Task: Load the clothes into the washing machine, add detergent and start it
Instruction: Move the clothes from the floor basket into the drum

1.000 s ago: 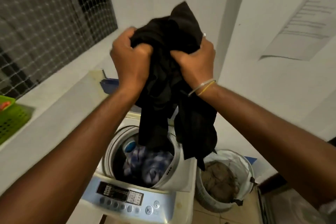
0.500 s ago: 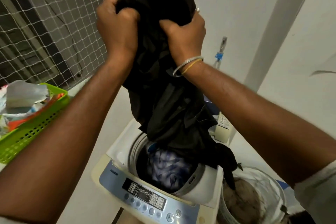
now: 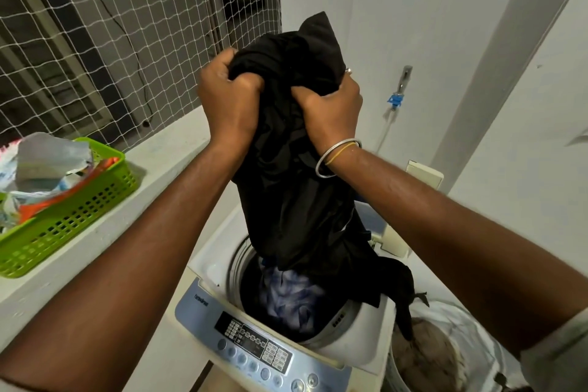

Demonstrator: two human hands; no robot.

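Observation:
A black garment (image 3: 296, 194) hangs bunched from both my hands above the open top-loading washing machine (image 3: 210, 267). My left hand (image 3: 229, 102) grips its upper left part, my right hand (image 3: 331, 108) grips the upper right. The garment's lower end reaches into the drum, and one dark sleeve trails over the machine's right rim toward the laundry basket. A blue-and-white checked cloth (image 3: 292, 299) lies inside the drum. The control panel (image 3: 254, 344) with buttons runs along the machine's front.
A white laundry basket (image 3: 467, 321) with brownish clothes stands right of the machine. A green plastic basket (image 3: 73, 219) with packets sits on the ledge at left, below a netted window. A tap (image 3: 402, 83) and hose hang on the back wall.
Both hands, still gripping the black garment, have come lower in the view; the camera has tilted, showing more of the machine and the green basket.

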